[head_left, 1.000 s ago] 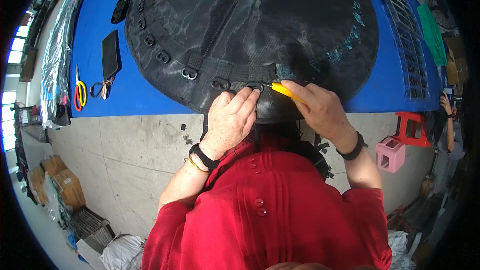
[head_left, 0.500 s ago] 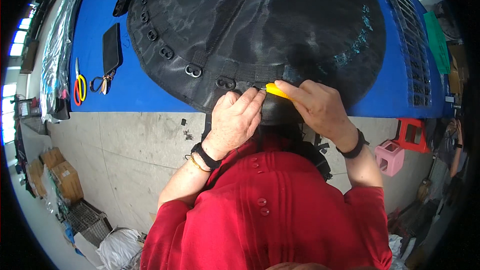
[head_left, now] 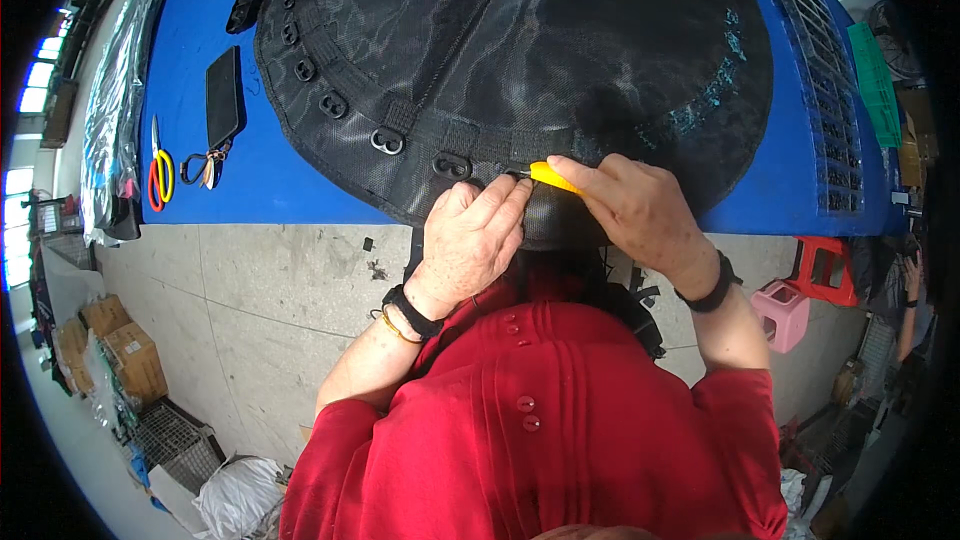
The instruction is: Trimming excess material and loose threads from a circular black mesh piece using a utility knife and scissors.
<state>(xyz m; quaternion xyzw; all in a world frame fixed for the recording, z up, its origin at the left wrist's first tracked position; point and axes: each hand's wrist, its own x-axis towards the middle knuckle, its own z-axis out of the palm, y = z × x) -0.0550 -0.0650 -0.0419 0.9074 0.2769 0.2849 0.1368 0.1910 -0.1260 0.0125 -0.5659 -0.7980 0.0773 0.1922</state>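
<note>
A large round black mesh sheet (head_left: 590,60) lies over the near part of the table, with black two-hole plastic buckles (head_left: 452,165) strapped along its rim. My left hand (head_left: 474,235) is closed at the near rim, fingers pressed together on the mesh beside a dark piece mostly hidden under the fingertips. Just to the right, my right hand (head_left: 645,215) grips a yellow-handled tool (head_left: 553,178). Its thin metal tip points left and meets the dark piece by my left fingertips. The exact kind of tip is too small to tell.
On the blue table (head_left: 290,180) at left lie scissors (head_left: 160,175) with red and yellow handles, a black phone (head_left: 225,98) and a dark hair tie. Plastic-wrapped material (head_left: 120,90) runs along the left edge. Pink (head_left: 780,315) and red (head_left: 827,272) stools stand at right.
The yellow-handled tool and my right hand have shifted very slightly, with the wrist a little farther right. My left hand stays in place.
</note>
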